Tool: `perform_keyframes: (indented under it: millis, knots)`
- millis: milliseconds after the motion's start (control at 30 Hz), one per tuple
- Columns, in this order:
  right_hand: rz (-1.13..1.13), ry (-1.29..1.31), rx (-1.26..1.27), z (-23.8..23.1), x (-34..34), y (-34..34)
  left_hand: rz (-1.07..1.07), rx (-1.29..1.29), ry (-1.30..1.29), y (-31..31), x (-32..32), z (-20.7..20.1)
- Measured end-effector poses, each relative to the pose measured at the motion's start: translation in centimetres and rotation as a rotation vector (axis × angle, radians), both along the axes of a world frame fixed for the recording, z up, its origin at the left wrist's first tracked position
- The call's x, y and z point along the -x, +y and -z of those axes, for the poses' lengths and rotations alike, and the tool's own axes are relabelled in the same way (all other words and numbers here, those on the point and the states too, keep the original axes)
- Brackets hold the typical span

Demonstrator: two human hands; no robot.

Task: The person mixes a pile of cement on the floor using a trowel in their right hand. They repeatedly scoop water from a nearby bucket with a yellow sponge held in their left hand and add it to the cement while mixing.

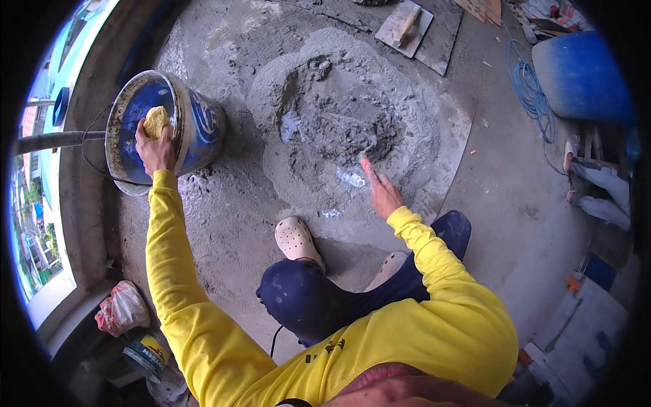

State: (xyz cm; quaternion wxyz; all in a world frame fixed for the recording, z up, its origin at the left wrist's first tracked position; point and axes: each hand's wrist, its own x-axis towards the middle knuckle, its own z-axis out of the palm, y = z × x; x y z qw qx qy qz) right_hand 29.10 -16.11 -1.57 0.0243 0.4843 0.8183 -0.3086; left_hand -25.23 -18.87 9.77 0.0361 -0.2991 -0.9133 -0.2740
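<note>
My left hand (155,147) grips a yellow sponge (156,122) at the mouth of a blue bucket (205,129) with a dirty, cement-smeared rim. Wet grey mortar (352,129) lies in a broad ring-shaped heap on the floor in front of me, its middle darker and lumpy. Closed around a small tool with an orange-red handle (368,167), my right hand (386,197) is at the near side of that heap. The tool's far end meets the mortar, so its kind cannot be made out. Pale watery patches show beside it.
A hand float (407,27) rests on a board at the far side. Coiled blue hose (532,88) lies near a blue barrel (583,74) at right, with another person's legs (600,182) nearby. A plastic bag (123,308) and a tub (148,354) stand lower left. My beige clogs (296,237) are close to the mortar.
</note>
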Motion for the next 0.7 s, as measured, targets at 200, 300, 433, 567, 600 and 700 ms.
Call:
perform_keyframes:
  millis: [200, 300, 433, 567, 600, 700]
  knots:
    - [-0.009, -0.174, -0.052, 1.1, 4.7, 3.0, 0.286, 0.343, -0.536, 3.6, 9.0, 3.6]
    - [0.062, -0.092, -0.109, -0.6, 2.2, -1.6, 0.491, 0.648, -0.377, 5.6, 10.2, 4.1]
    - [0.042, -0.2, -0.024, -3.0, 0.2, -6.1, 0.535, 0.848, -0.305, 7.3, 9.4, 5.1]
    - [0.08, -0.245, 0.025, 3.1, 6.0, -1.2, 0.554, 0.904, -0.291, 8.0, 8.6, 5.1]
    - [0.105, -0.187, 0.007, 3.2, 7.9, 0.0, 0.548, 0.909, -0.285, 7.9, 8.7, 4.8]
    - [0.242, 0.113, -0.046, 3.6, 10.6, 3.5, 0.548, 0.877, -0.281, 7.7, 8.2, 3.4]
